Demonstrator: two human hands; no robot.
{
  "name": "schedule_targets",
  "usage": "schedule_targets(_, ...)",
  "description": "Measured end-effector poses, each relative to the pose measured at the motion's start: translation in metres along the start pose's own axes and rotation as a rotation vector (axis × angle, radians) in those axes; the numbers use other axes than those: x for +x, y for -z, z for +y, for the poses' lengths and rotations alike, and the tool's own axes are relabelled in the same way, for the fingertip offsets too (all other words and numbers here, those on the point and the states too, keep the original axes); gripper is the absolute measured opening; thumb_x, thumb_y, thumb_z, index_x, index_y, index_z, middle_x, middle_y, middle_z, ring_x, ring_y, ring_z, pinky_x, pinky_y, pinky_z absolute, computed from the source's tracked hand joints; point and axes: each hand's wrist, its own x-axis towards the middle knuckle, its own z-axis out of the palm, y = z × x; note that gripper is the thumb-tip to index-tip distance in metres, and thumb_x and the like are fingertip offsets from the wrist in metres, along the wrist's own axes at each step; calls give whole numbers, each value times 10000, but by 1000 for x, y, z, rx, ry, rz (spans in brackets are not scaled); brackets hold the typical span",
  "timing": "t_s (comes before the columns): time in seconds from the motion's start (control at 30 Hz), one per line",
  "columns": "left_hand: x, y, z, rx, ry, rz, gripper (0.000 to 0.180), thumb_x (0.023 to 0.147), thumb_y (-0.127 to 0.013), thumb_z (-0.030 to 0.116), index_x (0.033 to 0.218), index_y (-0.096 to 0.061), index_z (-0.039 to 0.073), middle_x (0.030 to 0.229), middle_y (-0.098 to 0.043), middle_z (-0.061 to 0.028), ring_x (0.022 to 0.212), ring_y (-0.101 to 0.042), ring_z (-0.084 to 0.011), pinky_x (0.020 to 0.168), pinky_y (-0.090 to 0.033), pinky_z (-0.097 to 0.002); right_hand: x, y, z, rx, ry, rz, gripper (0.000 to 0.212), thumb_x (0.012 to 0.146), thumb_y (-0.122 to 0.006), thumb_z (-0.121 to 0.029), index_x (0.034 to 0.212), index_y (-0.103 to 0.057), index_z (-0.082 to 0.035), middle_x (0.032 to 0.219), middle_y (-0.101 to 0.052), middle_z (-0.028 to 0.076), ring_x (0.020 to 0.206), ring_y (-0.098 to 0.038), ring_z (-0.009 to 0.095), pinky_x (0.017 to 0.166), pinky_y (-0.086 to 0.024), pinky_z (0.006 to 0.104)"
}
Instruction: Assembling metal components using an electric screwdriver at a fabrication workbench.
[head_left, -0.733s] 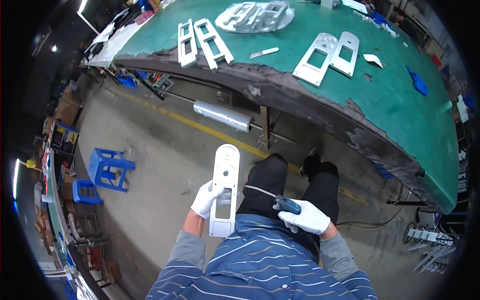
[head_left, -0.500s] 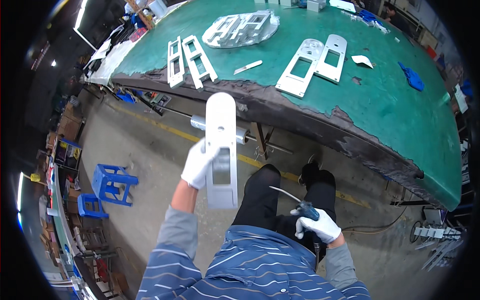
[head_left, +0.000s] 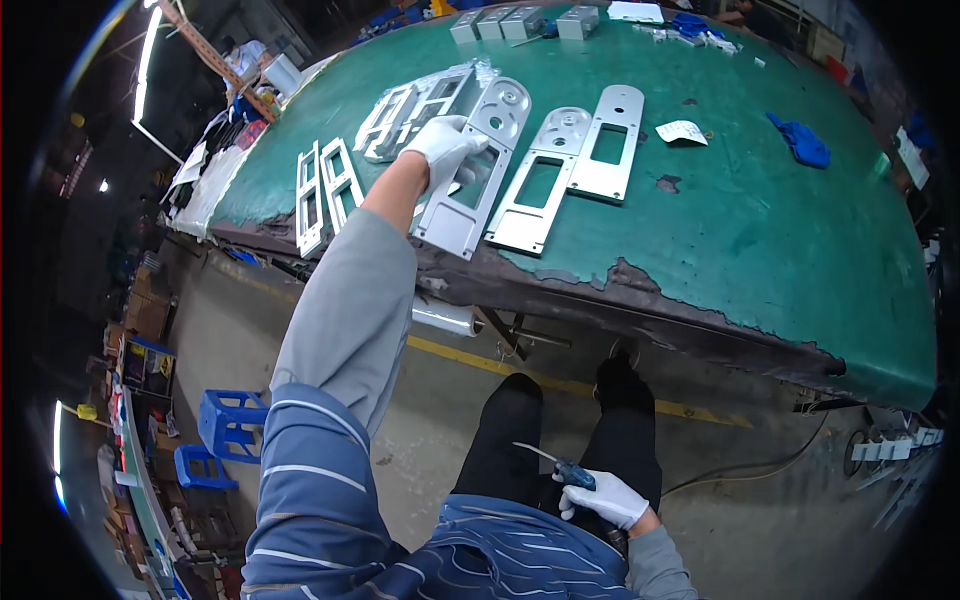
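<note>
My left hand (head_left: 445,148), in a white glove, reaches over the green table and grips the left side of a silver metal plate (head_left: 452,226). This plate has a rounded end and a rectangular opening; whether it touches the table I cannot tell. To its right lie two similar plates, one silver plate (head_left: 530,208) with a recessed round end and another paler plate (head_left: 590,178). Low by my lap, my right hand (head_left: 608,498), also gloved, is closed around a dark blue air blow gun (head_left: 575,474) with a thin bent nozzle.
Two narrow metal frames (head_left: 308,205) lie left of my arm, and a plastic-wrapped stack of parts (head_left: 380,130) sits behind. Farther off are metal blocks (head_left: 520,22), white paper (head_left: 683,132) and a blue glove (head_left: 800,142). The table's torn front edge (head_left: 640,300) runs before my knees. Blue stools (head_left: 232,420) stand left.
My left hand has carried the plate forward, from above the floor to over the table, and its recessed face now shows. My right hand stays low with the air blow gun.
</note>
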Motion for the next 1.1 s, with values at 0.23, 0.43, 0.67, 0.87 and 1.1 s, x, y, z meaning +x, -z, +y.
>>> schedule_targets(0.23, 74, -3, -15, 501, -163, 204, 455, 952, -666, 288, 1287, -614, -15, 1091, -731, -136, 871, -730, -262, 763, -595, -360, 11, 7, -7, 34, -32, -15, 337, 992, -699, -216, 1217, -664, 33, 902, -723, 118, 757, -709, 197, 763, -583, 297)
schedule_targets(0.43, 25, -71, 21, 1087, -296, 275, 661, 941, -615, 548, 1269, -630, -26, 1104, -742, -160, 1025, -710, -306, 903, -569, -390, 12, 14, -3, 89, -22, -21, 337, 994, -694, -228, 1209, -665, 30, 894, -719, 121, 761, -707, 199, 754, -589, 302)
schedule_targets(0.67, -15, -116, 36, 1169, -117, 50, 676, 894, -579, 637, 1167, -708, 33, 1143, -723, -200, 1060, -677, -379, 928, -539, -433, 11, 13, 3, 32, 16, -18, 329, 998, -685, -243, 1192, -670, 22, 876, -714, 123, 739, -703, 211, 742, -590, 306)
schedule_targets(0.87, -43, -128, 22, 1207, -123, 140, 538, 903, -596, 503, 1107, -768, 36, 1179, -699, -215, 1079, -640, -416, 905, -531, -480, 7, 7, 4, -52, 46, 25, 348, 1002, -674, -258, 1217, -663, 16, 881, -718, 123, 721, -702, 207, 726, -575, 289)
schedule_targets(1.1, -118, -159, -8, 1027, -226, 360, 469, 868, -613, 354, 1152, -730, 0, 1245, -629, -267, 1055, -624, -438, 898, -523, -521, -4, 10, 18, -32, 126, 32, 389, 1007, -659, -279, 1265, -649, 12, 887, -726, 121, 720, -711, 204, 700, -551, 265)
